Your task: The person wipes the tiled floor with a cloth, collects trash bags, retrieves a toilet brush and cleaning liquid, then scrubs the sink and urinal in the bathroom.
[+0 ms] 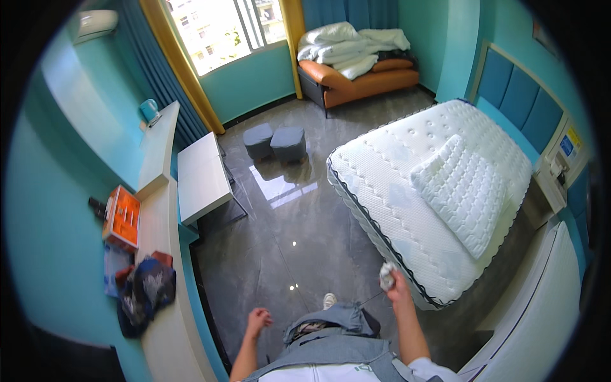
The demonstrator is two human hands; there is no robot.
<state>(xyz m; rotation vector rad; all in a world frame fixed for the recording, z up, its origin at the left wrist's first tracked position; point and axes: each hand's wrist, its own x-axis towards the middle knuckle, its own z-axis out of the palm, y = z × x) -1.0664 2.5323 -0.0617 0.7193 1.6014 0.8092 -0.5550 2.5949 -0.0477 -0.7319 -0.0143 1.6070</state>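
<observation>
My right hand (396, 284) is raised near the foot corner of the bare white mattress (394, 191) and is closed around a small white crumpled wad (386, 275), perhaps cloth or paper. A folded white quilted pad (461, 191) lies across the mattress toward its head end. My left hand (258, 318) hangs low at my side over the grey tiled floor, fingers loosely curled, holding nothing, close to the edge of the long white counter (167, 299).
On the counter sit a dark bag (146, 290) and an orange box (122, 216). A white table (202, 175) stands beside it. Two grey stools (275, 142) are mid-floor. An orange sofa (363, 79) piled with white bedding stands below the window. A bedside stand (552, 178) is at right.
</observation>
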